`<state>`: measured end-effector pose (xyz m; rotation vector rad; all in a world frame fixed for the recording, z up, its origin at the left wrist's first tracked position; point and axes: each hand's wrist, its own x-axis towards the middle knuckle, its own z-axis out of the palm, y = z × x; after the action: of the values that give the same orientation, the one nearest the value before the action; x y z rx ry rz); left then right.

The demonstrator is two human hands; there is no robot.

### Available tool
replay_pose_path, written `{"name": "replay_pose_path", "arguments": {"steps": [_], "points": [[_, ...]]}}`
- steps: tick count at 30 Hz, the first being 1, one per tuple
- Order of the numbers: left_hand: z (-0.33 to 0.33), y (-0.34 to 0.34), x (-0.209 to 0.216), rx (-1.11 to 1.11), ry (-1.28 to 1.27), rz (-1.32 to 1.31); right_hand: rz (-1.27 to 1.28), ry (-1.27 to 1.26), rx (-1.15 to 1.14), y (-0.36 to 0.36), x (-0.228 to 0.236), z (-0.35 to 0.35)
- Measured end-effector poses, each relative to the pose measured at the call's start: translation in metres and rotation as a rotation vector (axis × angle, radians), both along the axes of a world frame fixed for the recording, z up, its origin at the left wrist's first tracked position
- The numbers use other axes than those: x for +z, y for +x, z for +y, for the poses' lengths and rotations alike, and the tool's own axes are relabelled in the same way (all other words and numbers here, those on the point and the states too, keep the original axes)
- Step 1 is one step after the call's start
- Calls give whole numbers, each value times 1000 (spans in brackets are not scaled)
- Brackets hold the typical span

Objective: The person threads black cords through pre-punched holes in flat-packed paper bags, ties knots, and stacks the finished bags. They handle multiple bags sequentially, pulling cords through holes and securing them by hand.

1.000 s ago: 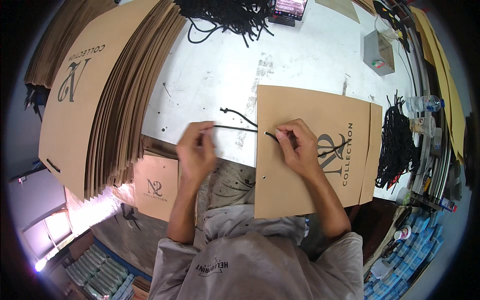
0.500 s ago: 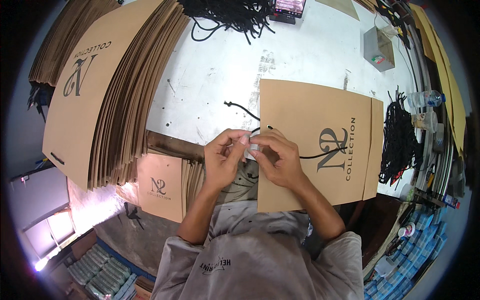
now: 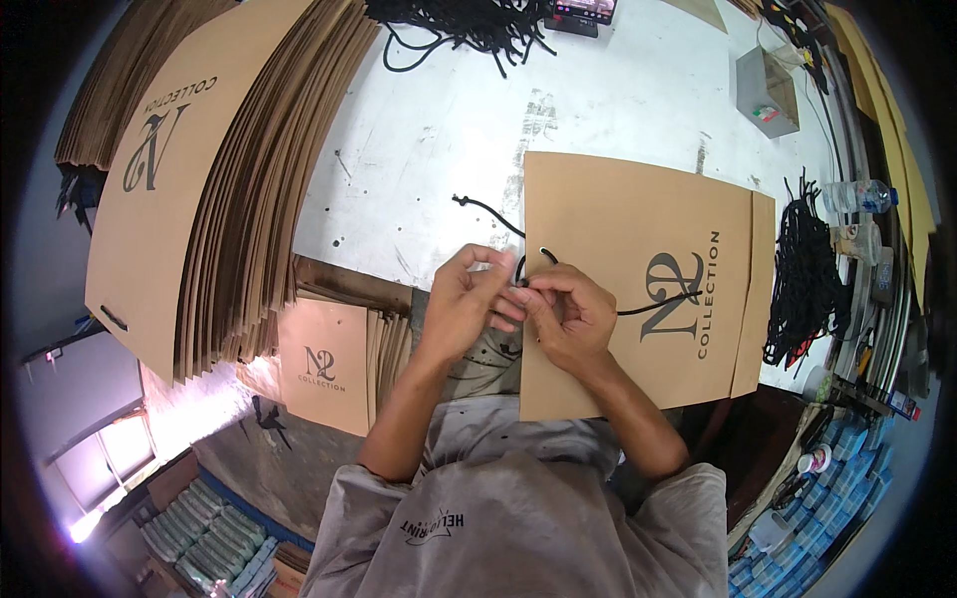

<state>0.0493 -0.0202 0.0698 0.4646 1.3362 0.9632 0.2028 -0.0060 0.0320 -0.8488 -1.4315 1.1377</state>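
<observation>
A brown paper bag (image 3: 618, 214) lies flat before me, with dark print and a folded strip along its right side. Black cord (image 3: 658, 306) runs over its face from under my right hand. Another length of cord (image 3: 488, 211), knotted at its tip, sticks out past the bag's left edge. My right hand (image 3: 573, 317) pinches the cord beside that edge, near an eyelet. Thumb and forefinger of my left hand (image 3: 467, 307) meet at the short cord bend there, its lower fingers loosely curled by my right fingertips. The fingers partly hide the cord's end.
Tall stacks of brown bags (image 3: 249, 179) stand at the left, smaller bags (image 3: 324, 354) below them. Black cords lie in a bundle at the back (image 3: 464, 25) and another bundle at the right (image 3: 802, 274). A grey metal box (image 3: 766, 92) and plastic bottle (image 3: 859, 196) stand at the right.
My hands have shifted slightly right. The left fingers have spread somewhat, and the small bend of cord between the hands now shows more clearly. The right hand keeps its pinch.
</observation>
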Motion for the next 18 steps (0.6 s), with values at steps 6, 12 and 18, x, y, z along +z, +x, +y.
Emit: {"name": "replay_pose_path", "arguments": {"steps": [6,12,18], "points": [[2,2,-23,139,302,259,-118,-142,-151,-11,-13,7],[-3,-4,-30,-9,727,908,-381,-126,-65,-18,9,21],[8,-8,-33,10,684,491,-349,-295,233,5,19,36]]}}
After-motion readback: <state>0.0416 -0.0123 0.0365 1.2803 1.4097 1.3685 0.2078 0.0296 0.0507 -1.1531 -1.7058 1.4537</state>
